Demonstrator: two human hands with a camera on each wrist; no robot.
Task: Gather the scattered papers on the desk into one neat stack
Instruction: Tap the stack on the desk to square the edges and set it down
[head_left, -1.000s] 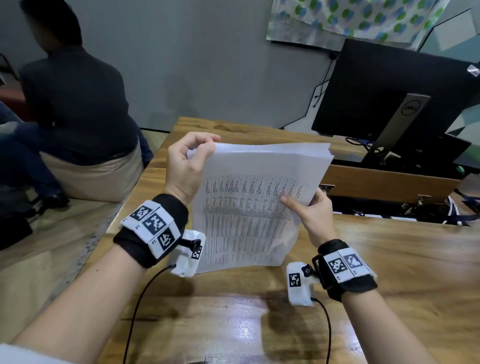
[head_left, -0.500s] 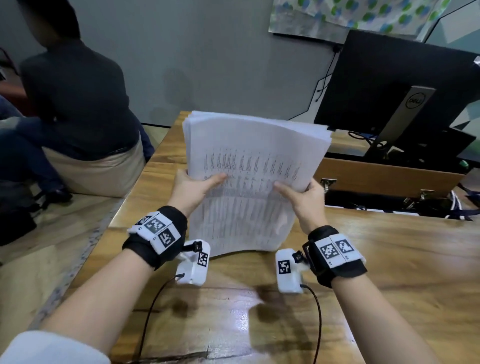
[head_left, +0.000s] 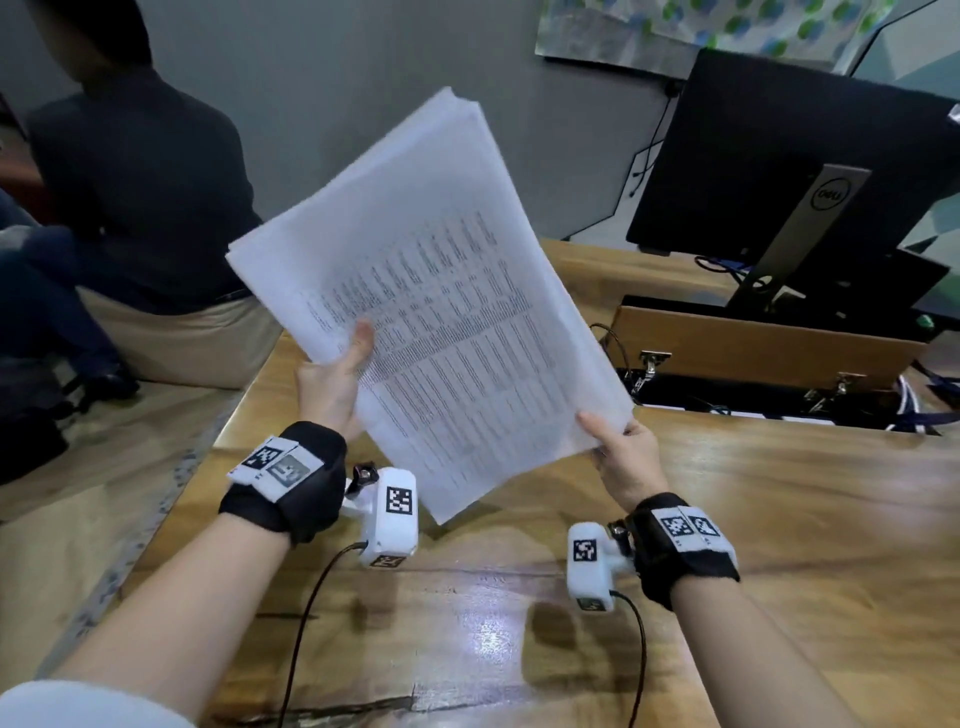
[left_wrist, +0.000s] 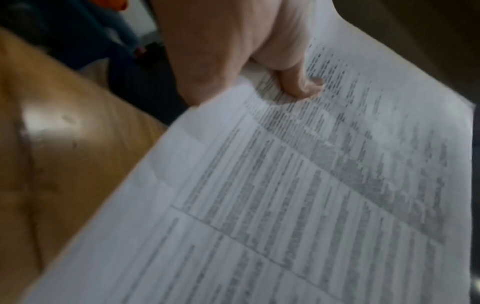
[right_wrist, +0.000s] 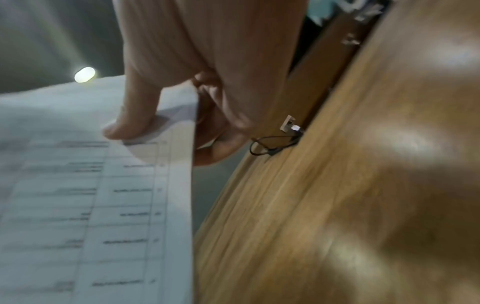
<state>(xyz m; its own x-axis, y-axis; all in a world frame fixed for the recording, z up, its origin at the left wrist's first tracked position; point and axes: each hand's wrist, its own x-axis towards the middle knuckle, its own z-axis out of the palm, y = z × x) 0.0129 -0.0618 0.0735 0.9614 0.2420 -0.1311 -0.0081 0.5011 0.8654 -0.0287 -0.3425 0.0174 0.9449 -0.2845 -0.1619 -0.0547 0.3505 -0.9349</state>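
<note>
Both hands, left hand (head_left: 332, 384) and right hand (head_left: 626, 454), pinch the tilted paper stack (head_left: 431, 306) above the desk (head_left: 779, 519).

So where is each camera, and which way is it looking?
Head: worn on the person's head, looking forward and down at the paper stack, desk and monitor; both forearms, left hand and right hand show.
Left wrist: on the left wrist, looking along the hand at its thumb on the printed page.
Right wrist: on the right wrist, looking along the hand at its thumb on the stack's edge, desk beside.
Shared: all three see the same paper stack; the head view shows both wrist cameras.
</note>
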